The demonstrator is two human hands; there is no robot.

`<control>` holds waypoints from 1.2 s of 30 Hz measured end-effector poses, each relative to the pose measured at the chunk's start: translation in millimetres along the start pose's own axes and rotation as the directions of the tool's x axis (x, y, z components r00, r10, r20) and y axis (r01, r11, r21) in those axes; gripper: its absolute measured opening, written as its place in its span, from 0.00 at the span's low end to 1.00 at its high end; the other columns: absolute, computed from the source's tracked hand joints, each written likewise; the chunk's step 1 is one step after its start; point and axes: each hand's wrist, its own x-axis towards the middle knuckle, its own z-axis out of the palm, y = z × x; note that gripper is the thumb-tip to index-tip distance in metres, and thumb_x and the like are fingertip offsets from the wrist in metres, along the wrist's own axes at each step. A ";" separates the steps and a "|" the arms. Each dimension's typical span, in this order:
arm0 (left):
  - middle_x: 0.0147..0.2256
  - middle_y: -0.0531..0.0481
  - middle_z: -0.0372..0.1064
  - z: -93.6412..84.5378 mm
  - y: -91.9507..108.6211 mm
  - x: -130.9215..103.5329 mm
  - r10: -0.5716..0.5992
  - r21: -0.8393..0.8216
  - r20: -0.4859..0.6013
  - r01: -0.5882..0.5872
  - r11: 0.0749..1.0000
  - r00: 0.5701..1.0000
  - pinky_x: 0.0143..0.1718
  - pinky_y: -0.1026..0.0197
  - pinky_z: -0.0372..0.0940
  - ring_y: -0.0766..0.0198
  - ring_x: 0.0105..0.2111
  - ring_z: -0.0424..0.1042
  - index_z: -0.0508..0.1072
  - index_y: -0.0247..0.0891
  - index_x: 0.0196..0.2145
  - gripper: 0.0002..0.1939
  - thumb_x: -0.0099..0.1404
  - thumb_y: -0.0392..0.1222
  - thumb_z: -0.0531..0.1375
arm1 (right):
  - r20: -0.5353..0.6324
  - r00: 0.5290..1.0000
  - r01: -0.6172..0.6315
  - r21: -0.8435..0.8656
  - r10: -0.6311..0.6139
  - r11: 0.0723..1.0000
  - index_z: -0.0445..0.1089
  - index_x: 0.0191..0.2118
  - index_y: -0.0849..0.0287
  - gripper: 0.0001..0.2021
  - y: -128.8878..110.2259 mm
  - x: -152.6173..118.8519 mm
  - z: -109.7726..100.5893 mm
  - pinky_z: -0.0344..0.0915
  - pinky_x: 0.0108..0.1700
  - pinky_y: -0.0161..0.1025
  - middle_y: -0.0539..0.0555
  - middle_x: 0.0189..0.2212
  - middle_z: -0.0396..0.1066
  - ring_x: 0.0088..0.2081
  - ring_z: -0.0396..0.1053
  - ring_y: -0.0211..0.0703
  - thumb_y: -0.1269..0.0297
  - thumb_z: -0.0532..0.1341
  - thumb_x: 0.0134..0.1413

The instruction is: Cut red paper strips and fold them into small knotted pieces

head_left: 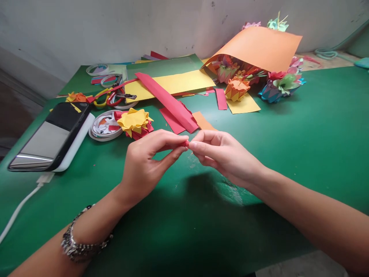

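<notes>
A small red paper piece is pinched between the thumb and fingers of my left hand, near the middle of the view. My right hand meets it from the other side, its thumb and forefinger closed at the tip of the same piece. Most of the piece is hidden by the fingertips. Just beyond the hands lie a long red paper strip and an orange paper piece. A yellow and red paper flower sits behind my left hand.
A phone rests on a white block at left, with a white cable. Scissors, tape rings and yellow paper lie on the green table. Paper flowers stand by orange paper at back right.
</notes>
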 end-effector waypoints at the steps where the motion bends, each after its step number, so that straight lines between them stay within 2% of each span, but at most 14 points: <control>1: 0.31 0.53 0.74 -0.3 0.3 0.2 0.013 0.015 0.001 -0.013 1.000 1.000 0.36 0.65 0.69 0.67 0.31 0.72 0.74 0.43 0.33 0.06 0.56 0.37 0.60 | 0.021 1.000 -0.023 0.033 0.022 0.999 0.60 0.22 0.62 0.14 0.0 0.2 -0.4 0.50 0.18 0.27 0.43 0.16 0.54 0.17 0.51 0.26 0.58 0.60 0.47; 4: 0.31 0.53 0.74 -0.1 2.1 -0.5 -0.006 0.038 -0.005 0.006 0.999 1.000 0.36 0.63 0.70 0.66 0.31 0.72 0.74 0.42 0.33 0.05 0.56 0.38 0.59 | -0.011 1.000 0.021 -0.031 -0.021 0.999 0.60 0.23 0.62 0.13 -0.1 -0.6 0.8 0.50 0.18 0.28 0.43 0.16 0.55 0.18 0.52 0.26 0.58 0.59 0.48; 7: 0.31 0.53 0.74 1.4 4.7 -2.3 -0.087 -0.002 -0.026 0.087 0.996 0.996 0.35 0.65 0.70 0.66 0.31 0.72 0.74 0.40 0.33 0.06 0.56 0.40 0.60 | -0.102 0.962 0.215 -0.298 -0.255 0.930 0.61 0.23 0.62 0.11 0.8 -2.7 4.0 0.53 0.20 0.28 0.45 0.17 0.59 0.19 0.54 0.28 0.62 0.58 0.50; 9: 0.31 0.53 0.74 2.4 6.2 -2.7 -0.150 -0.045 -0.027 0.148 0.988 0.988 0.34 0.66 0.71 0.67 0.30 0.73 0.74 0.40 0.32 0.06 0.55 0.40 0.61 | -0.095 0.885 0.347 -0.521 -0.456 0.780 0.62 0.23 0.62 0.09 2.7 -3.8 4.7 0.54 0.22 0.28 0.46 0.18 0.60 0.20 0.55 0.28 0.66 0.57 0.51; 12: 0.30 0.52 0.75 2.8 7.3 -1.0 -0.226 -0.130 -0.007 0.223 0.966 0.974 0.32 0.67 0.71 0.66 0.29 0.73 0.74 0.39 0.31 0.06 0.53 0.40 0.62 | 0.054 0.748 0.451 -0.773 -0.662 0.446 0.63 0.24 0.61 0.08 6.1 -3.1 1.1 0.54 0.24 0.29 0.46 0.19 0.62 0.21 0.56 0.28 0.71 0.55 0.52; 16: 0.28 0.50 0.75 2.2 7.1 3.0 -0.288 -0.213 0.059 0.294 0.932 0.956 0.27 0.66 0.71 0.64 0.26 0.74 0.75 0.37 0.30 0.07 0.52 0.40 0.63 | 0.317 0.638 0.478 -0.877 -0.701 0.039 0.64 0.24 0.59 0.11 6.8 1.0 -8.0 0.53 0.25 0.31 0.47 0.19 0.63 0.21 0.57 0.30 0.71 0.51 0.56; 18: 0.27 0.50 0.75 2.1 6.9 3.4 -0.290 -0.212 0.069 0.298 0.931 0.954 0.26 0.65 0.71 0.63 0.26 0.74 0.75 0.37 0.30 0.07 0.52 0.41 0.63 | 0.402 0.610 0.487 -0.870 -0.683 -0.077 0.64 0.24 0.58 0.13 5.9 2.3 -10.7 0.52 0.25 0.31 0.47 0.19 0.63 0.21 0.57 0.30 0.70 0.50 0.57; 20: 0.28 0.50 0.75 2.5 6.8 2.3 -0.279 -0.193 0.049 0.283 0.939 0.959 0.28 0.65 0.71 0.64 0.27 0.74 0.75 0.37 0.31 0.07 0.53 0.41 0.62 | 0.417 0.598 0.475 -0.872 -0.685 -0.118 0.64 0.24 0.58 0.13 5.8 2.0 -10.7 0.52 0.25 0.32 0.46 0.19 0.63 0.20 0.57 0.30 0.70 0.49 0.57; 22: 0.30 0.51 0.75 3.1 6.9 0.2 -0.247 -0.149 0.012 0.246 0.958 0.969 0.30 0.65 0.70 0.64 0.28 0.73 0.75 0.38 0.32 0.07 0.54 0.41 0.61 | 0.374 0.609 0.443 -0.892 -0.700 -0.091 0.64 0.23 0.58 0.13 6.9 0.2 -7.8 0.52 0.25 0.32 0.46 0.18 0.62 0.20 0.57 0.30 0.71 0.50 0.57; 24: 0.31 0.52 0.74 3.7 7.0 -1.8 -0.182 -0.073 -0.020 0.180 0.981 0.983 0.32 0.65 0.70 0.65 0.30 0.73 0.75 0.40 0.32 0.06 0.55 0.40 0.60 | 0.275 0.640 0.408 -0.913 -0.717 0.014 0.64 0.22 0.59 0.12 8.5 -2.2 -3.2 0.52 0.24 0.31 0.47 0.18 0.63 0.20 0.56 0.30 0.70 0.52 0.56; 28: 0.31 0.53 0.74 4.2 6.3 -2.7 -0.029 0.093 -0.044 0.033 0.995 0.999 0.35 0.64 0.68 0.65 0.31 0.72 0.74 0.42 0.32 0.06 0.57 0.39 0.58 | -0.006 0.769 0.383 -0.796 -0.639 0.468 0.63 0.23 0.61 0.09 8.0 -4.8 5.4 0.53 0.23 0.29 0.47 0.18 0.62 0.20 0.55 0.29 0.69 0.55 0.53; 30: 0.31 0.53 0.74 4.3 5.5 -2.3 0.031 0.142 -0.058 -0.023 0.990 0.998 0.35 0.64 0.68 0.65 0.31 0.71 0.74 0.42 0.32 0.06 0.57 0.37 0.58 | -0.101 0.872 0.331 -0.601 -0.480 0.728 0.62 0.23 0.62 0.10 5.6 -3.7 6.9 0.53 0.21 0.28 0.46 0.17 0.60 0.19 0.54 0.28 0.66 0.56 0.52; 32: 0.31 0.53 0.74 4.4 4.8 -2.0 0.080 0.162 -0.066 -0.068 0.984 0.995 0.36 0.64 0.67 0.65 0.31 0.71 0.74 0.42 0.32 0.06 0.57 0.36 0.58 | -0.108 0.952 0.229 -0.367 -0.285 0.902 0.61 0.23 0.62 0.11 3.2 -1.7 6.4 0.51 0.19 0.28 0.44 0.16 0.57 0.17 0.53 0.27 0.62 0.57 0.52; 36: 0.31 0.54 0.74 4.4 4.5 -2.1 0.126 0.181 -0.065 -0.113 0.977 0.990 0.37 0.64 0.66 0.65 0.31 0.71 0.74 0.42 0.33 0.07 0.57 0.34 0.58 | -0.035 0.993 0.105 -0.137 -0.111 0.985 0.59 0.23 0.62 0.13 2.0 1.3 3.9 0.50 0.18 0.28 0.43 0.16 0.54 0.17 0.51 0.27 0.58 0.58 0.51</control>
